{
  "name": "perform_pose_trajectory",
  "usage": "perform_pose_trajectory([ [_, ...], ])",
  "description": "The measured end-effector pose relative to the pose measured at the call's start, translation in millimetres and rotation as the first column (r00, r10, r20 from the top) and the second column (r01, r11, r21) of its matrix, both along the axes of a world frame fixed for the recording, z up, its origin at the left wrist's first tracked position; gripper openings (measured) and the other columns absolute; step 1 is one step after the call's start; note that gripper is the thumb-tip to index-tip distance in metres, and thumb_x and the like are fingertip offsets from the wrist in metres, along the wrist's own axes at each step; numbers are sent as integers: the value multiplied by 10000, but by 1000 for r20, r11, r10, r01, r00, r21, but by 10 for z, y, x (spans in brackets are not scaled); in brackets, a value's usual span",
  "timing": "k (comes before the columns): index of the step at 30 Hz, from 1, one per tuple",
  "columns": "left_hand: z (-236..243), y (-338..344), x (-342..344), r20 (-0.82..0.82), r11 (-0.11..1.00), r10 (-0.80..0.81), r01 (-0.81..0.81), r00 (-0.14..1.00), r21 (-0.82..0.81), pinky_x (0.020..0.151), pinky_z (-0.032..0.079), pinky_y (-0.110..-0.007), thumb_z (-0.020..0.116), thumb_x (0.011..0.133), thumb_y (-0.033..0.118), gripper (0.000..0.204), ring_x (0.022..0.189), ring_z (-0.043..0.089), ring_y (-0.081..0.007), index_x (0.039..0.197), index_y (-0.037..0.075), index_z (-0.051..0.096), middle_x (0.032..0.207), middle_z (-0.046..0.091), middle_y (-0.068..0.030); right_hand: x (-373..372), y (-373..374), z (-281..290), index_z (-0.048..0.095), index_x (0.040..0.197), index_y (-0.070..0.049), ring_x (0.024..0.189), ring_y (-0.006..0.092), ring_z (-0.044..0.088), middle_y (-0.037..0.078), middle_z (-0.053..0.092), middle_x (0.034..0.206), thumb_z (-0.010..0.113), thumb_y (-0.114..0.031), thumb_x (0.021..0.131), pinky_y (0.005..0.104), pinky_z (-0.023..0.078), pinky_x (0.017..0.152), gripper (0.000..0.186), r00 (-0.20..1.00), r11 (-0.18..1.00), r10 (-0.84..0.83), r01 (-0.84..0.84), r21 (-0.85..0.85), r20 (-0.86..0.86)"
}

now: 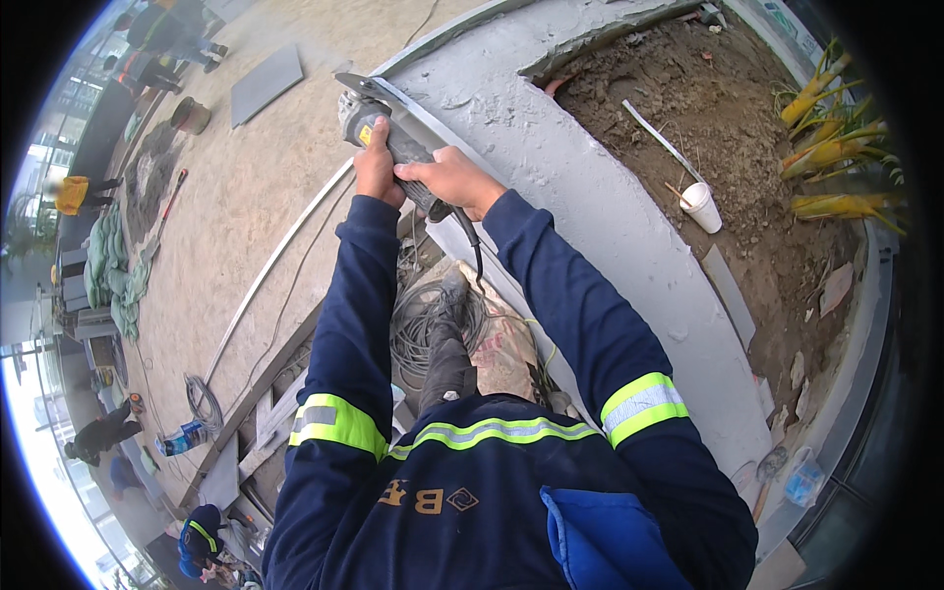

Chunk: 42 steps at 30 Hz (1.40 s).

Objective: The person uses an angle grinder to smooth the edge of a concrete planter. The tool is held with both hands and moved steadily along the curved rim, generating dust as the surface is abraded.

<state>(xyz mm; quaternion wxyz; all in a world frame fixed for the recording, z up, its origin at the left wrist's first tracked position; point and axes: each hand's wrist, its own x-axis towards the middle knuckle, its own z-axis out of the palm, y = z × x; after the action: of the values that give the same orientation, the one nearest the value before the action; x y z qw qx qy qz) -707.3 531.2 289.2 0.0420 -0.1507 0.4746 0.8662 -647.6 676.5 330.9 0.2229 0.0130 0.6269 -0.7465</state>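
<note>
Both of my arms reach forward, and between them I hold an angle grinder (409, 149) with a dark body. My left hand (376, 169) wraps around it near its metal head. Farther back, my right hand (456, 181) grips the rear of the body, and a black power cord hangs down from that end. The grinder's cutting disc (362, 87) is at the edge of a pale raised strip (418, 116) bordering the grey plastered ledge (590, 211). Whether the disc touches the strip cannot be made out. Faint dust hangs beyond the disc.
Coiled cable (418, 329) lies by my foot. Right of the ledge, a soil bed (669, 108) holds a white cup (701, 207) and yellow-stemmed plants (836, 147). At left are a grey board (266, 85), a bucket (191, 116), green sacks (113, 261) and several people.
</note>
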Motion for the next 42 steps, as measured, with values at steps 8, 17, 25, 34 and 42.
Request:
perform_pose_trajectory([
  [8, -14, 10, -22, 35, 1000, 16, -16, 999, 7, 754, 602, -430, 668, 986, 296, 387, 837, 712, -268, 1192, -19, 577, 1017, 677, -127, -20, 12, -15, 640, 1055, 92, 569, 174, 655, 132, 680, 805, 734, -284, 898, 331, 521, 441, 419, 1000, 1000, 8, -8, -2, -24],
  [17, 34, 34, -2, 43, 999, 33, -33, 999, -2, 756, 600, -428, 666, 988, 294, 388, 838, 711, -256, 1199, -20, 578, 1016, 684, -119, 20, 18, 29, 569, 1104, 161, 598, 187, 669, 171, 677, 847, 750, -288, 885, 346, 531, 440, 531, 1000, 1000, -8, 8, -2, -16],
  [25, 112, 93, 241, 33, 1000, 29, -29, 999, -7, 730, 603, -418, 647, 1000, 285, 357, 828, 712, -255, 1205, 0, 579, 1010, 686, -111, 258, 83, 188, 681, 1062, 129, 739, 174, 662, 144, 710, 897, 744, -229, 870, 344, 521, 645, 411, 998, 998, -56, 56, 41, 9],
  [34, 107, 131, 338, 28, 1000, -26, 27, 999, -12, 701, 597, -414, 642, 1002, 300, 352, 798, 702, -254, 1198, 14, 582, 1003, 684, -112, 336, 115, 73, 677, 1077, 128, 787, 171, 671, 144, 709, 912, 742, -226, 870, 338, 515, 658, 415, 997, 997, -72, 74, 30, -36],
  [42, 84, 74, 168, 43, 999, -32, 33, 999, -20, 749, 603, -424, 642, 999, 315, 390, 848, 710, -270, 1226, 6, 575, 1037, 686, -127, 182, 102, 59, 561, 1143, 213, 760, 163, 666, 165, 684, 924, 743, -266, 886, 323, 530, 609, 573, 998, 1000, -26, 25, -13, -58],
])
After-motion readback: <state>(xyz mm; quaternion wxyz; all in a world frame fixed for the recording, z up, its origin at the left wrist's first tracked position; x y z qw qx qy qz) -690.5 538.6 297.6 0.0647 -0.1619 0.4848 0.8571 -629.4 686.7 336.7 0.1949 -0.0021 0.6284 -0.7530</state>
